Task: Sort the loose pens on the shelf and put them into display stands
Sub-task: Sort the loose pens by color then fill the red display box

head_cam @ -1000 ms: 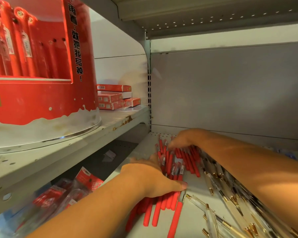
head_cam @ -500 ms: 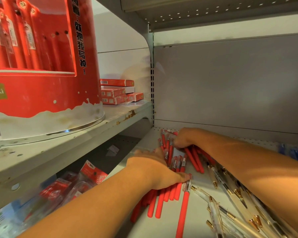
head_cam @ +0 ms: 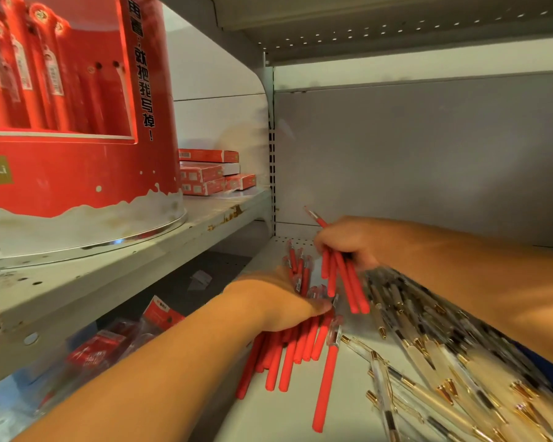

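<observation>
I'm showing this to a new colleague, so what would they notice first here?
The big red display stand on the upper left shelf dominates. Mid-frame, the right hand grips a bunch of red pens over the lower shelf, while the left hand lies over a red pen pile. Clear gold-tipped pens sprawl at the right.

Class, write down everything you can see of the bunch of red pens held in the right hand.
The bunch of red pens is a few slim, matte red barrels, rubbery-looking. The right hand grips them, fingers curled round. They slant: one capped end pokes out above the hand, the lower ends point down at the shelf.
</observation>
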### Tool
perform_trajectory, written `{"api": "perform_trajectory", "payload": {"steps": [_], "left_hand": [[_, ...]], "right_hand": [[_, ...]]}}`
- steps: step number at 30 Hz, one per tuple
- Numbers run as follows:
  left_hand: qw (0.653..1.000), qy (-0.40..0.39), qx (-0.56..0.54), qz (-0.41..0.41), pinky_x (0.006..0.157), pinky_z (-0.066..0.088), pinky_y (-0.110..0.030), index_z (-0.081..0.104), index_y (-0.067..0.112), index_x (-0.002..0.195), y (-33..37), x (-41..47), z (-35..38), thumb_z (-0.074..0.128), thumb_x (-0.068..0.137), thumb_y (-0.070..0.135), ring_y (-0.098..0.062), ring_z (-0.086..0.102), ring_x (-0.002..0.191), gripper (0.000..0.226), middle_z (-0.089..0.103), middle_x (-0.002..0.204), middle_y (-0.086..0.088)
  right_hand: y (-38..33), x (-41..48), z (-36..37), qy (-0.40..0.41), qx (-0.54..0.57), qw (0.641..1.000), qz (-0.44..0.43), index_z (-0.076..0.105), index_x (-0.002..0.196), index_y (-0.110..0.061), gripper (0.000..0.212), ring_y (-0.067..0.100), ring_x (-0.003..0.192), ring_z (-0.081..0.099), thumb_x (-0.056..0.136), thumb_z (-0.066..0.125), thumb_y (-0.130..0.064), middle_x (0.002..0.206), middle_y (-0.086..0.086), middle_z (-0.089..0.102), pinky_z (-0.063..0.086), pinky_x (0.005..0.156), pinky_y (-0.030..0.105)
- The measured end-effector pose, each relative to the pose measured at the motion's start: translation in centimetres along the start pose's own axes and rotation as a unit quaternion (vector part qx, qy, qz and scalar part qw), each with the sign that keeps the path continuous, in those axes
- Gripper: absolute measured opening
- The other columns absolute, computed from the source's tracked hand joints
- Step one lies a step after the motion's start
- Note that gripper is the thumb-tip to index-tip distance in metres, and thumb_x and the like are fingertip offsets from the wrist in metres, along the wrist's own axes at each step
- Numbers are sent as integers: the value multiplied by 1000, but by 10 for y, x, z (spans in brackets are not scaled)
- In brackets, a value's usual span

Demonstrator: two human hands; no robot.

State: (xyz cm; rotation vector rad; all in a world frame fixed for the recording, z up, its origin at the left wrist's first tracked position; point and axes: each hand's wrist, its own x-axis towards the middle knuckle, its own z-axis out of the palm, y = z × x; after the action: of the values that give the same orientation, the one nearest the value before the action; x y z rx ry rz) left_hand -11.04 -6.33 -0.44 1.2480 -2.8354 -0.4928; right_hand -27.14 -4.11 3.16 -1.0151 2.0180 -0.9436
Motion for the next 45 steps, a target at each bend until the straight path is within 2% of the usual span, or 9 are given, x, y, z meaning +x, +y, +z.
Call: {"api": "perform_trajectory", "payload": {"steps": [2, 7, 12, 15, 19, 27, 34, 39, 45], "left_hand": [[1000, 26, -11, 13, 55, 33, -22, 45, 35, 122, 0, -5, -6, 52, 81, 74, -7, 47, 69, 57, 46, 80, 14], [995, 72, 30, 56, 78, 48, -32, 43, 23, 133, -1, -20, -16, 62, 80, 50, -23, 56, 98, 62, 58, 117, -3], [963, 55, -243, 105, 70, 59, -41, 57, 13, 104, 9, -46, -10, 45, 91, 24, -26, 69, 73, 20, 68, 95, -15], [956, 53, -250, 143, 60, 60, -37, 49, 20, 109, 13, -61, 2, 65, 79, 54, -22, 70, 66, 48, 71, 83, -5], [972, 122, -112, 167, 54, 46, -26, 32, 26, 118, 9, -67, 16, 75, 77, 36, -13, 61, 70, 60, 60, 84, 3], [980, 100, -91, 144, 50, 35, -22, 44, 26, 95, -10, -71, 18, 71, 80, 35, -9, 55, 68, 32, 56, 84, 6], [976, 68, -166, 122, 37, 42, -14, 47, 23, 95, -16, -70, 20, 80, 77, 31, -7, 57, 37, 38, 63, 84, 1], [975, 37, -162, 146, 41, 45, -15, 49, 27, 105, -17, -79, 16, 90, 64, 37, -7, 61, 42, 59, 62, 88, 5], [966, 85, -6, 243, 63, 35, -12, 49, 38, 118, -26, -84, 13, 83, 59, 63, -1, 49, 85, 73, 44, 96, 22]], "right_hand": [[3, -18, 10, -25, 55, 998, 5, 50, 85, -1, 10, 21, 43, 62, 91, 42, 3, 46, 10, 61, 53, 59, 33], [12, -42, 20, -16, 145, 989, 4, 45, 83, -4, 14, 17, 38, 61, 95, 38, 0, 43, 7, 59, 51, 40, 23], [14, -51, 17, 24, 241, 970, -24, 45, 79, -4, 17, 17, 35, 60, 93, 37, 2, 41, 9, 58, 48, 37, 20], [14, -57, 23, 41, 275, 960, -24, 50, 79, -1, 18, 18, 35, 59, 93, 38, 3, 43, 11, 59, 48, 36, 23], [18, -64, 37, 31, 275, 961, -24, 48, 74, -7, 27, 12, 31, 52, 96, 37, 4, 37, 3, 52, 46, 35, 20], [25, -78, 45, -32, 71, 997, 0, 62, 94, -12, 19, 16, 68, 65, 100, 48, -22, 71, 4, 69, 58, 76, 33], [28, -75, 22, -18, -36, 998, -45, 61, 105, -13, 11, 18, 79, 67, 98, 54, -18, 100, 9, 67, 56, 60, 24], [39, -67, 8, -22, -95, 991, -93, 59, 103, -25, 34, 15, 95, 66, 82, 69, 0, 111, 2, 60, 55, 66, 16], [51, -63, 0, 20, -296, 935, -195, 52, 92, -52, 27, 0, 95, 56, 81, 74, -41, 106, -21, 58, 43, 76, 20]]}}
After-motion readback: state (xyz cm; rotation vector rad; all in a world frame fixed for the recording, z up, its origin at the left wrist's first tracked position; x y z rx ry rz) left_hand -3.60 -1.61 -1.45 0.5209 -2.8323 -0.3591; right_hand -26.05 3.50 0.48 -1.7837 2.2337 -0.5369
